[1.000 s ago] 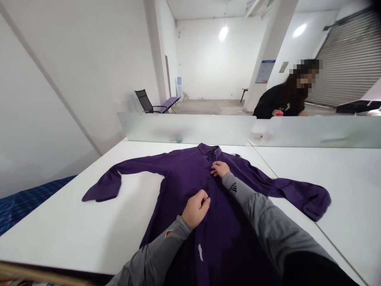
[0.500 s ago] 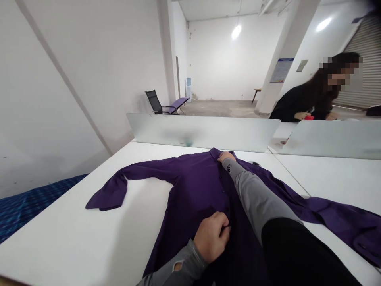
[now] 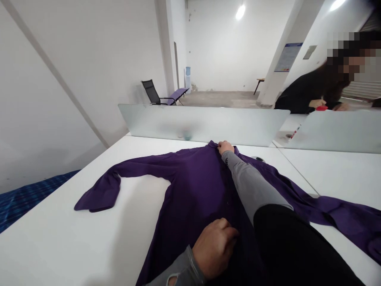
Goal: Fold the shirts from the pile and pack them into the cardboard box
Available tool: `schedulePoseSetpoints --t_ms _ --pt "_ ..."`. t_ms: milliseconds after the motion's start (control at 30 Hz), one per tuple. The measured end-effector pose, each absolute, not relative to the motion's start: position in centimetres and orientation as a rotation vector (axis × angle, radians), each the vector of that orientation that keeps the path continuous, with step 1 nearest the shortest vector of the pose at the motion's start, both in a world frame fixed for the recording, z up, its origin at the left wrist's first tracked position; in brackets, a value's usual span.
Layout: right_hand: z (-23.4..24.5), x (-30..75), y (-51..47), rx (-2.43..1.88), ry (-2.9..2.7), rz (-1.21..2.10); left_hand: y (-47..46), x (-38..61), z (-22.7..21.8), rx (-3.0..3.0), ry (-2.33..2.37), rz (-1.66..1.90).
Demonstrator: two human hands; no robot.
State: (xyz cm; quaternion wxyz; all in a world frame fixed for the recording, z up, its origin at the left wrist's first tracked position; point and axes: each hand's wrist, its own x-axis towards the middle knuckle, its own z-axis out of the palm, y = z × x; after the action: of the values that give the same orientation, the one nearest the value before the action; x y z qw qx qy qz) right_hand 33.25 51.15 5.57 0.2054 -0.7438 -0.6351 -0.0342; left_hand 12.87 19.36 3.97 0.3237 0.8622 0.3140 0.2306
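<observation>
A dark purple long-sleeved shirt [image 3: 190,178] lies spread face up on the white table [image 3: 59,238], sleeves out to both sides. My right hand [image 3: 225,147] reaches far forward and its fingers are closed on the shirt's collar. My left hand [image 3: 214,246] is close to me, fingers curled and pinching the shirt's front placket low down. Both my arms wear grey sleeves; the right arm covers much of the shirt's middle.
A frosted glass divider [image 3: 205,125] stands along the table's far edge. Beyond it a person in black [image 3: 306,93] leans over the neighbouring desk with a red object. A black chair [image 3: 151,93] stands by the back wall. A blue patterned cloth [image 3: 26,198] lies at left.
My right hand has moved up the shirt front from the chest to the collar. My left hand has slid down the placket toward me. My view has leaned forward.
</observation>
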Motion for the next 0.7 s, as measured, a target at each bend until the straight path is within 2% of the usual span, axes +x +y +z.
schedulePoseSetpoints --t_ms 233,500,700 --pt "8.6 36.6 47.9 -1.956 -1.663 -0.201 19.2 12.9 3.4 2.326 0.866 0.562" --pt "5.0 37.6 37.9 -1.944 -1.981 0.037 18.8 12.8 3.8 2.496 0.891 0.547" --pt "6.5 38.2 36.7 -2.087 -1.864 -0.018 19.2 12.7 3.8 2.382 0.862 0.597"
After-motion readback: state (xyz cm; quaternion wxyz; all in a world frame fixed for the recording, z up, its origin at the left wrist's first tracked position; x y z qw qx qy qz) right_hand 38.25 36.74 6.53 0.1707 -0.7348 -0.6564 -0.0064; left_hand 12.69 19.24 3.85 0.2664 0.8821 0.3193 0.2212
